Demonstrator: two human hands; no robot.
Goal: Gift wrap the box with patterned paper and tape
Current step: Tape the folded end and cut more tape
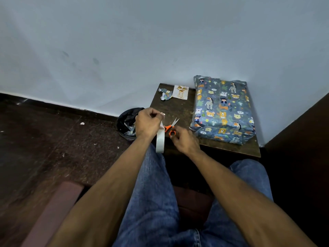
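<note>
The box (222,109), covered in blue paper with cartoon animals, lies on the right half of a small dark wooden table (179,107). My left hand (147,122) pinches the free end of a strip of tape, and the clear tape roll (160,141) hangs below it at the table's near left edge. Orange-handled scissors (170,126) lie on the table just right of the roll. My right hand (185,139) sits at the scissors' handle loops with curled fingers; whether it grips them is unclear.
A scrap of patterned paper (165,94) and a white card with gold decorations (180,91) lie at the table's far left. A black-lined bin (127,123) with scraps stands on the floor left of the table. Dark furniture (302,139) rises on the right.
</note>
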